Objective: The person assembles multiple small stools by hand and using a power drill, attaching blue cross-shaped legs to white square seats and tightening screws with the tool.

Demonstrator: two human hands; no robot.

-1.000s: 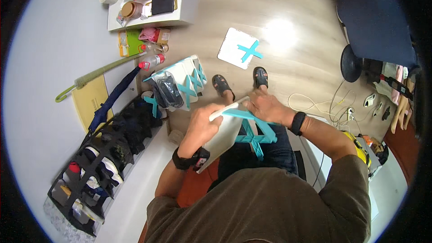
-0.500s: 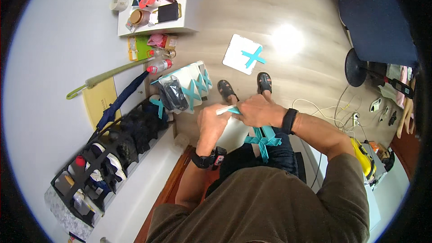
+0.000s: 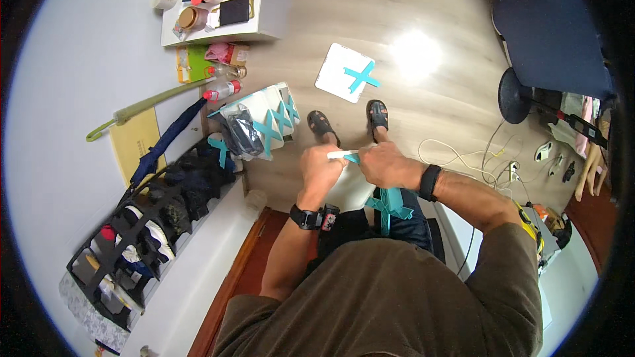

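My left hand (image 3: 322, 168) is closed around a white strip-like edge (image 3: 340, 155) in front of my knees. My right hand (image 3: 390, 166) is closed beside it, gripping a teal plastic piece (image 3: 354, 158) that meets the white edge. How the two pieces join is hidden by my fingers. Below my hands a white panel (image 3: 350, 192) slopes toward my lap; whether it is one with the edge, I cannot tell. Against my right thigh rests a teal cross-shaped connector (image 3: 391, 206), partly covered by my right forearm.
On the floor ahead lies a white square panel (image 3: 334, 73) with a teal cross (image 3: 362, 78). At left stand stacked white panels with teal crosses (image 3: 281, 118) and a bagged dark item (image 3: 243, 132), beside a shoe rack (image 3: 159, 231). Cables (image 3: 456, 152) trail at right.
My hands have shifted slightly, and the white edge between them now lies flatter. The whole view has moved a little, so surroundings sit further left. Both hands keep their grip.
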